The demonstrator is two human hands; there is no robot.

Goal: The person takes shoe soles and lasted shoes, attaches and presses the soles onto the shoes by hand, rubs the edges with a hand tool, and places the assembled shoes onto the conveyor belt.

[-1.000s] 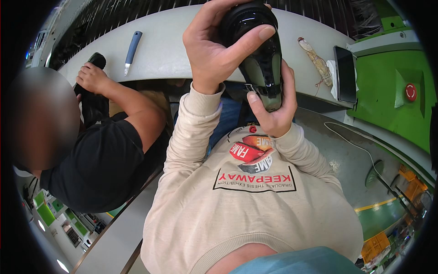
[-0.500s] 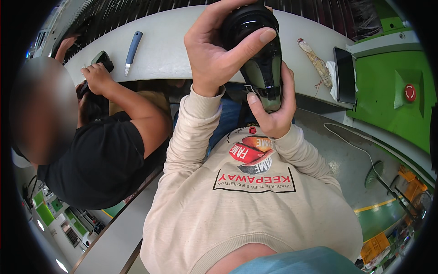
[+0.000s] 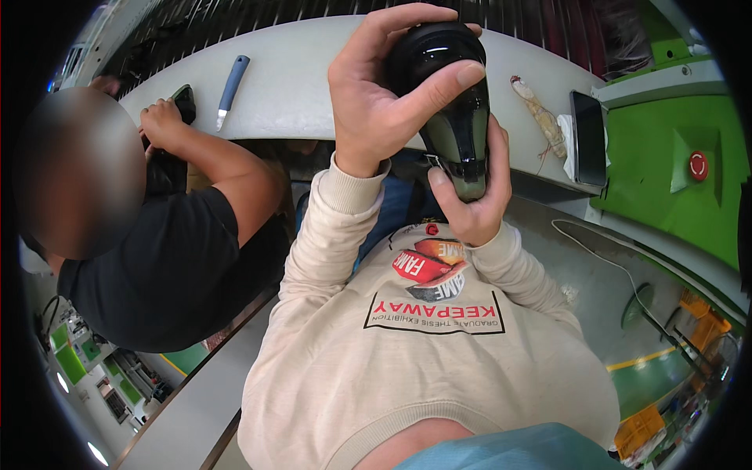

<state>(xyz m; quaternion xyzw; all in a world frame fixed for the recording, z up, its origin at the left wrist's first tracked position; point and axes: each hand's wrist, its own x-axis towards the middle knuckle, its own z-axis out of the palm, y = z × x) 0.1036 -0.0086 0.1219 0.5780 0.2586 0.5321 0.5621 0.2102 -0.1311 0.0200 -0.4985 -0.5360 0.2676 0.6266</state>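
Both my hands hold a glossy black shoe (image 3: 456,117) with dark green panels, up over the near edge of the white table. Its rounded toe points away from me and its narrow heel end toward me. My left hand (image 3: 374,106) is closed around the toe end, thumb laid across the top, with some fingers hidden behind it. My right hand (image 3: 479,205) grips the heel end from the right and below, its thumb beside a small metal buckle (image 3: 433,160) on the shoe's strap.
On the white table (image 3: 294,86) lie a blue-handled knife (image 3: 233,84), a pale wrapped stick with a red tip (image 3: 539,111) and a dark phone (image 3: 589,137) on white paper. At right stands a green machine with a red button (image 3: 698,165). A co-worker in black (image 3: 176,270) sits close at left.
The view has shifted slightly, so the shoe and both hands appear a little lower and further right. My grip looks the same. The co-worker's head and arm have moved slightly.
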